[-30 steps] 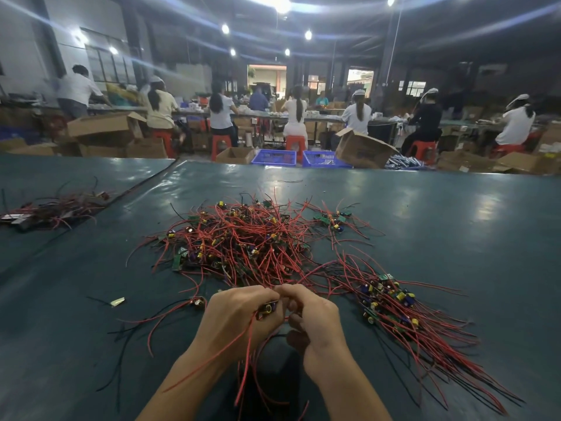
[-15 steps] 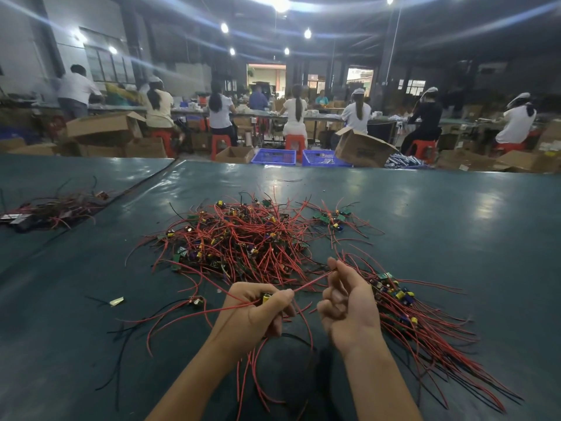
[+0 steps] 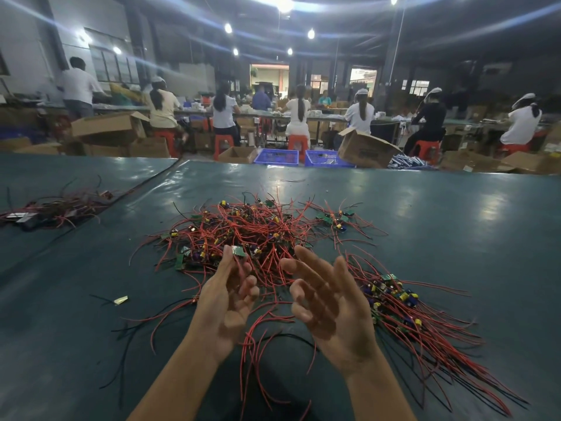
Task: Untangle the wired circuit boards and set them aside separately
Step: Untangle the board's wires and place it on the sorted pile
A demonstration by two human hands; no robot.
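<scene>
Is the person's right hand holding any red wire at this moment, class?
No, the right hand has its fingers spread and holds nothing, while the left hand pinches a small green circuit board.

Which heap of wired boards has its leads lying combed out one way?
The right heap, beside the right hand: its red leads all trail toward the near right. The centre heap is a crisscross tangle.

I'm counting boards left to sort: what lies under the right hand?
Under the right hand, loose red wires and a black wire cross the table; whether a board lies beneath is hidden.
</scene>
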